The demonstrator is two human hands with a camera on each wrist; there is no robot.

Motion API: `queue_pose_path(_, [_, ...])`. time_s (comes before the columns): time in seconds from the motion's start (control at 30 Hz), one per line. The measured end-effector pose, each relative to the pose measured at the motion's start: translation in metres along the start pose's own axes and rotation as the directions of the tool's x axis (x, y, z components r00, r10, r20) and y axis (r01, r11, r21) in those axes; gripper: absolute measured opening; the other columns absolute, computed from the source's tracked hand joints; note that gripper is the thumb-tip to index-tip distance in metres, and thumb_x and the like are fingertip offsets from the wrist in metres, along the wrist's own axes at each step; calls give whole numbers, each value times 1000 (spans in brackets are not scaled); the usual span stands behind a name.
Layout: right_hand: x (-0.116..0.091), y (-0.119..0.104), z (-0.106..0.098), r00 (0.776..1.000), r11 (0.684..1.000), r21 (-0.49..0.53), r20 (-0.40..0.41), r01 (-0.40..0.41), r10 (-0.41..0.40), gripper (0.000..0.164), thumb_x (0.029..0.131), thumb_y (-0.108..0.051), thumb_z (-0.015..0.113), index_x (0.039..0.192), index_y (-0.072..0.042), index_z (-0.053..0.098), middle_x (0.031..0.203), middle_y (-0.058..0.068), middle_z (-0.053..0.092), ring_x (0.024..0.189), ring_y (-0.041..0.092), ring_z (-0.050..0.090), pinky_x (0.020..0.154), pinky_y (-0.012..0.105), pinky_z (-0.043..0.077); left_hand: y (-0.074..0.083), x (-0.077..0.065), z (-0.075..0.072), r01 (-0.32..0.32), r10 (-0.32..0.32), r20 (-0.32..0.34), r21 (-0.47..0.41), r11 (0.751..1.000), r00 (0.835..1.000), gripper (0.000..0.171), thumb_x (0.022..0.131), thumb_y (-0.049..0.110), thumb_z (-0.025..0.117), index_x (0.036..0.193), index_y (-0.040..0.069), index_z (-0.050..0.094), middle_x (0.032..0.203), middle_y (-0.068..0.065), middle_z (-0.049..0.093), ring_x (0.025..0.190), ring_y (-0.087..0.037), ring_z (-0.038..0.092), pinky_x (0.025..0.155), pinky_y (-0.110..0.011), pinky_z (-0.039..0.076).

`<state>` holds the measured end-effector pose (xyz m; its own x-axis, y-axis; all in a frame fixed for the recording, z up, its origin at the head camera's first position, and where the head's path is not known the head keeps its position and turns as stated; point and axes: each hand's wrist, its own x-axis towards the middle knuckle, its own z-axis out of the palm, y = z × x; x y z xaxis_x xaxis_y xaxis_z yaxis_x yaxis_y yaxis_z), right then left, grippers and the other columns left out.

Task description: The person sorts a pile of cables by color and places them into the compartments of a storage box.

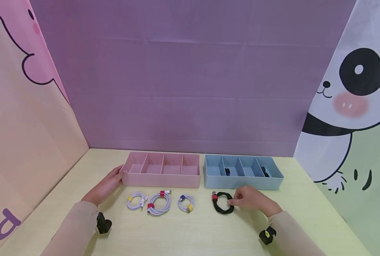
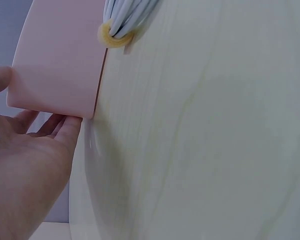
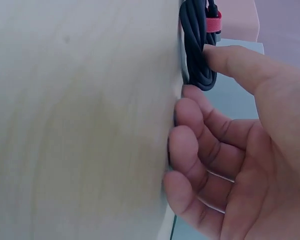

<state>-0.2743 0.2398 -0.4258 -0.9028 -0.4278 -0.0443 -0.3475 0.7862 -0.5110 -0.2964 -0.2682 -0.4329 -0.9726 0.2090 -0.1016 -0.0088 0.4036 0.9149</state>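
Note:
A pink divided box [image 1: 161, 180] stands at the back left, and my left hand [image 1: 109, 182] touches its left end. My left thumb lies at the rim while the other fingers [image 2: 67, 131] rest fairly straight against the end wall. On the right, my right hand [image 1: 252, 200] pinches the right edge of a coiled black cable [image 1: 223, 212] between thumb and index finger. The remaining right fingers [image 3: 182, 147] curl beside it, close to the tabletop. A red strap [image 3: 213, 25] binds the cable, which lies in front of a blue divided box [image 1: 241, 182].
Three coiled white cables lie in front of the pink box: one with a yellow tie [image 1: 137, 207], a larger one with red ties [image 1: 159, 212], and a small one [image 1: 180, 204] with blue and yellow ties. Black items [image 1: 227, 172] sit in two blue compartments. A purple backdrop [image 1: 190, 89] rises behind.

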Motion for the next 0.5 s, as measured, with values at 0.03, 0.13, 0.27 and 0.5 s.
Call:
queue_pose_path(0.03, [0,0,0,1000,1000,0,1,-5,5,27,89,-36,75,74,-14,67,67,-7,54,60,8,45,54,24,38,0,1,0,4,-4,0,2,1000,1000,73,110,42,33,159,0,0,164,-25,3,149,-44,10,119,-57,15])
queue_pose_path(0.13, [1,-1,1,1000,1000,-1,2,-15,15,28,90,-35,75,73,-14,67,63,-7,51,58,8,43,52,23,36,-1,2,0,10,-10,2,5,1000,1000,73,109,42,33,159,1,0,164,-25,3,149,-45,10,119,-58,15])
queue_pose_path(0.27, [1,-2,1,1000,1000,5,-1,-20,20,29,91,-33,74,71,-13,66,60,-7,48,55,8,41,51,23,34,-2,3,0,20,-20,0,9,1000,1000,74,109,44,34,160,2,-1,164,-25,3,149,-44,9,119,-58,15])
queue_pose_path(0.5, [3,0,5,996,997,49,-64,-55,58,26,92,-27,72,72,-13,65,58,-6,53,53,8,46,52,25,39,-3,4,0,47,-47,1,23,999,999,75,109,46,33,160,3,-3,164,-25,1,149,-46,8,118,-59,15])
